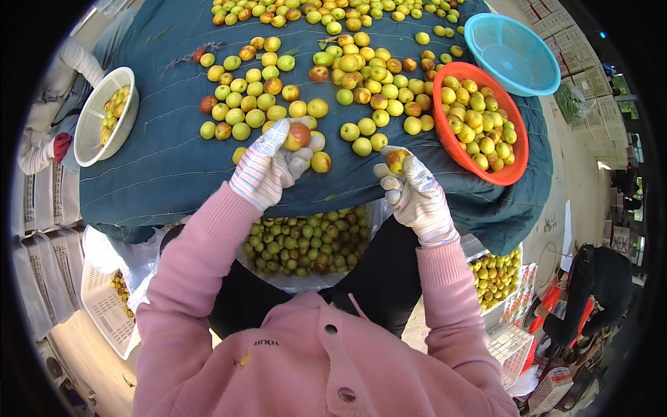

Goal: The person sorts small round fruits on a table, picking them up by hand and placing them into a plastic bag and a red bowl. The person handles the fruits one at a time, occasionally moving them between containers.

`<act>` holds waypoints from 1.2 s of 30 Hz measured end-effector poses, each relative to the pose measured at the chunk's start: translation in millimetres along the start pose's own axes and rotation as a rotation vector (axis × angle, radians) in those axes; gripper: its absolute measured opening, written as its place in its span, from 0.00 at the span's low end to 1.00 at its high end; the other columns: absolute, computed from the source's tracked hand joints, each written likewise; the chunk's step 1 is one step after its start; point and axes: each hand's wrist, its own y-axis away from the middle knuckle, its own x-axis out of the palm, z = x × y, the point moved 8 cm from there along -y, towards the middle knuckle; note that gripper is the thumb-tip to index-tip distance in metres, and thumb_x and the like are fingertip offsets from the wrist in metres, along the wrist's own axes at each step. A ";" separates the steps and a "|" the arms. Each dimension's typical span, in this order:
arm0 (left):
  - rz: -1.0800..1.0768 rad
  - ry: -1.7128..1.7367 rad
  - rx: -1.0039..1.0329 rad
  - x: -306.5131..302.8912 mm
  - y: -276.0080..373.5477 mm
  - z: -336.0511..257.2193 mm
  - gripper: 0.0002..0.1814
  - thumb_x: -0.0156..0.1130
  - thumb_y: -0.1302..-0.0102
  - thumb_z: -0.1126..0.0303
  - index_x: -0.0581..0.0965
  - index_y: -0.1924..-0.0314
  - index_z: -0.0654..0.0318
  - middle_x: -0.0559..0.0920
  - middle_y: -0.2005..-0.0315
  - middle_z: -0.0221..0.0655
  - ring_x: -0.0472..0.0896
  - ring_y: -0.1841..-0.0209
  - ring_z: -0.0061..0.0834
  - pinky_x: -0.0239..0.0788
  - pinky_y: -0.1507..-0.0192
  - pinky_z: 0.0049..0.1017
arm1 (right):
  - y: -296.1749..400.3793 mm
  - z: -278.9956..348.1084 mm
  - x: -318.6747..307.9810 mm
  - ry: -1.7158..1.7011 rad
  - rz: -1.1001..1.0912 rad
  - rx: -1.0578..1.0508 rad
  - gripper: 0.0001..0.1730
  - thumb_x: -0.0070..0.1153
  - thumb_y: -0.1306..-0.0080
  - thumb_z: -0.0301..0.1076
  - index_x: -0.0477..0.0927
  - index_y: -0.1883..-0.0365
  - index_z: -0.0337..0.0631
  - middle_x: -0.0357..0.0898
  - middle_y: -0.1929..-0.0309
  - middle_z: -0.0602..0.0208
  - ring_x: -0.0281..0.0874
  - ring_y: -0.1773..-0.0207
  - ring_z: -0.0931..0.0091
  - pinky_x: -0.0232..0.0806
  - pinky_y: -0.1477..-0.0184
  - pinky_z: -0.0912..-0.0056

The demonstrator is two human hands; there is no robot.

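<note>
My left hand (271,164), in a striped knit glove, holds a reddish-brown jujube fruit (298,136) between thumb and fingers, just above loose fruit on the table. Gloved the same way, my right hand (414,190) grips a yellow fruit with brown patches (397,161) near the table's front edge. Many green, yellow and brown-blotched jujubes (255,118) lie on the dark green quilted cloth (161,130). To the right of my right hand, an orange-red plastic basket (516,156) is filled with yellowish fruit. Between my knees, a lined container holds many greener jujubes (307,242).
A light blue plastic basket (513,54) stands behind the red one. A white basket (127,125) with some fruit is at the left, near a co-worker's gloved hand (61,147). Crates (107,318) and a box of fruit (497,276) flank my legs. Another person (599,286) bends at the far right.
</note>
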 end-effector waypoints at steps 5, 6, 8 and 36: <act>-0.068 0.120 0.207 -37.1 9.5 -59.1 0.24 0.60 0.28 0.58 0.70 0.39 0.65 0.81 0.55 0.49 0.84 0.66 0.24 0.81 0.68 0.14 | 5.1 -7.7 -1.5 0.277 -0.105 0.041 0.25 0.60 0.30 0.40 0.72 0.40 0.34 0.83 0.57 0.54 0.83 0.64 0.76 0.74 0.67 0.82; -0.081 0.116 0.224 -46.3 12.6 -63.9 0.25 0.60 0.28 0.59 0.70 0.38 0.65 0.80 0.52 0.50 0.84 0.66 0.25 0.82 0.67 0.15 | 5.7 -9.2 0.9 0.407 -0.101 0.027 0.26 0.58 0.29 0.42 0.72 0.40 0.35 0.83 0.58 0.54 0.84 0.64 0.75 0.74 0.67 0.81; -0.061 0.095 0.211 -59.9 18.5 -63.4 0.26 0.60 0.28 0.59 0.69 0.37 0.64 0.79 0.51 0.51 0.84 0.66 0.25 0.82 0.66 0.15 | 5.9 -23.8 8.0 0.396 -0.037 0.106 0.27 0.57 0.28 0.45 0.71 0.39 0.35 0.83 0.58 0.54 0.84 0.64 0.75 0.75 0.68 0.80; 0.380 -1.440 0.513 5.8 90.2 28.9 0.32 0.72 0.41 0.63 0.72 0.38 0.62 0.79 0.50 0.40 0.80 0.49 0.35 0.73 0.45 0.32 | 32.5 -177.5 24.9 -0.154 -0.063 0.527 0.30 0.39 0.25 0.63 0.68 0.37 0.53 0.78 0.45 0.68 0.81 0.47 0.71 0.81 0.59 0.65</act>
